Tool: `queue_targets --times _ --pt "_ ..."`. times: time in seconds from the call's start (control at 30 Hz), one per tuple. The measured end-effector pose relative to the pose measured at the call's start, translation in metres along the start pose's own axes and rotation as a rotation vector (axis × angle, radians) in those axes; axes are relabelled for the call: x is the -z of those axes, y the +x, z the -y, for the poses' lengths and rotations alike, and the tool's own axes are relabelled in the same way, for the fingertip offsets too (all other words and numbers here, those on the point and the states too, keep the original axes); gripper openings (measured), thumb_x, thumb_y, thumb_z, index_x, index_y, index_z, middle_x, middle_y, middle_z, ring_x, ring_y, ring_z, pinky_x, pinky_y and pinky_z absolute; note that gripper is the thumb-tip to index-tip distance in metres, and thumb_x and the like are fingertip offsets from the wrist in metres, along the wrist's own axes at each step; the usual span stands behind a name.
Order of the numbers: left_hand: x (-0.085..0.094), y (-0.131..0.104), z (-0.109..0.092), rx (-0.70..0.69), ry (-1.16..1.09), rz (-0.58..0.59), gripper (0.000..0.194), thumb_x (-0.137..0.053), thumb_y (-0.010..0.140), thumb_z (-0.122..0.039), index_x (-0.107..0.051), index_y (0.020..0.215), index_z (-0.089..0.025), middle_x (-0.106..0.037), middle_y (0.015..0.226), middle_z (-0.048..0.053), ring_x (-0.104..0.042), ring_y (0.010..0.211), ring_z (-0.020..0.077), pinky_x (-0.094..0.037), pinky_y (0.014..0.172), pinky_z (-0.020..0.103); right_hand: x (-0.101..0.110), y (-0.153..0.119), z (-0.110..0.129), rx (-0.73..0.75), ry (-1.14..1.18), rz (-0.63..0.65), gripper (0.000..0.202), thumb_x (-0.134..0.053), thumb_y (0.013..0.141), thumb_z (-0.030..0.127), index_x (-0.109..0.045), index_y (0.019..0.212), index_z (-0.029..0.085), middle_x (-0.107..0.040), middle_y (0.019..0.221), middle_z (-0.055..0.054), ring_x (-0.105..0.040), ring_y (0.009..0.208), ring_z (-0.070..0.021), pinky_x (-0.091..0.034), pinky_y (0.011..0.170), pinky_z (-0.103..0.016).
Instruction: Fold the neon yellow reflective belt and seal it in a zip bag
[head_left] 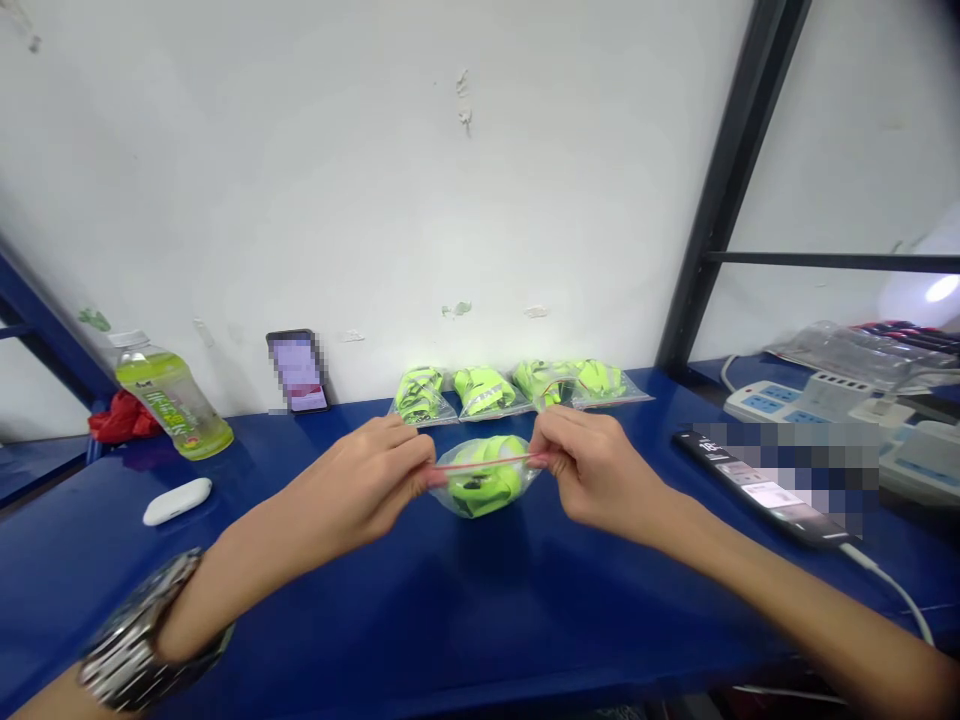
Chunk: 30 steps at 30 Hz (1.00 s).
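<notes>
Between my two hands a clear zip bag [486,478] is stretched by its red seal strip, with a folded neon-yellow reflective strap bundle inside. My left hand [390,470] pinches the left end of the strip. At the right end, my right hand [581,455] pinches it the same way, fingers closed. Whether the seal is fully closed I cannot tell. Behind, along the wall, lie several similar filled bags, among them a left bag [421,395], a middle bag [487,392] and a right bag [600,382].
On the left are a drink bottle [176,400], a red cloth [124,420], a white earbud case [178,501] and a phone [300,372] against the wall. To the right lie a charging phone [765,490] and a power strip [780,400], beside a dark metal post [712,220].
</notes>
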<state>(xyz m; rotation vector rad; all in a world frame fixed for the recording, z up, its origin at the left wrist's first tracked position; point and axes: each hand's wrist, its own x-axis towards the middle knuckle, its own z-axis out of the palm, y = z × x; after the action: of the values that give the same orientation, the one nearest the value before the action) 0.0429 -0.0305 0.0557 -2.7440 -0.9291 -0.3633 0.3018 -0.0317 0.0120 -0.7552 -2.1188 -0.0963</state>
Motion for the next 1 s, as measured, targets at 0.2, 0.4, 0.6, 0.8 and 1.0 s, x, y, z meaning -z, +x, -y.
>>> queue_targets --times 0.2,0.4,0.6,0.8,1.0 --pt "0.000 -0.022 -0.035 -0.008 0.178 -0.024 0.066 -0.056 0.086 -0.052 -0.034 0.138 -0.019 -0.053 0.132 0.014 -0.055 0.112 0.0282 -0.049 0.086 0.039 -0.018 0.005 0.039 0.003 0.278 0.160 0.015 -0.043 0.084 0.004 -0.051 0.077 0.016 -0.053 0.074 -0.003 -0.048 0.066 -0.0122 -0.038 0.058 -0.024" --pt "-0.034 -0.067 -0.027 0.048 0.552 -0.057 0.046 -0.042 0.089 -0.015 -0.042 0.135 -0.013 -0.063 0.120 0.018 -0.066 0.095 0.0334 -0.053 0.068 0.043 -0.045 0.029 0.012 -0.106 0.441 0.353 0.024 -0.049 0.094 0.035 -0.052 0.108 0.016 -0.065 0.089 -0.006 -0.062 0.078 -0.0142 -0.048 0.069 -0.026" --pt "-0.062 -0.102 0.012 0.160 0.451 -0.159 0.069 -0.050 0.092 -0.041 -0.022 0.147 -0.011 -0.046 0.140 0.022 -0.049 0.126 0.0354 -0.049 0.097 0.048 -0.116 0.063 -0.041 0.058 -0.486 0.338 0.040 -0.052 0.089 0.018 -0.047 0.128 0.012 -0.048 0.131 -0.023 -0.044 0.122 -0.0320 -0.035 0.098 -0.045" --pt "-0.071 -0.100 0.067 0.201 0.315 -0.027 0.059 -0.036 0.097 -0.040 -0.022 0.148 -0.013 -0.026 0.153 0.017 -0.030 0.140 0.0292 -0.033 0.112 0.047 -0.147 0.082 -0.040 -0.021 -0.588 0.352 0.028 -0.041 0.084 0.000 -0.061 0.102 0.009 -0.068 0.090 -0.016 -0.059 0.092 -0.0256 -0.030 0.098 -0.042" --pt "-0.086 -0.078 0.123 0.328 0.296 0.075 0.057 -0.026 0.098 -0.036 -0.015 0.148 -0.011 -0.025 0.153 0.018 -0.029 0.141 0.0269 -0.027 0.112 0.047 -0.078 0.050 -0.017 0.013 -0.557 0.363 0.027 -0.048 0.077 -0.001 -0.062 0.094 0.015 -0.068 0.087 -0.009 -0.060 0.085 -0.0218 -0.032 0.091 -0.039"
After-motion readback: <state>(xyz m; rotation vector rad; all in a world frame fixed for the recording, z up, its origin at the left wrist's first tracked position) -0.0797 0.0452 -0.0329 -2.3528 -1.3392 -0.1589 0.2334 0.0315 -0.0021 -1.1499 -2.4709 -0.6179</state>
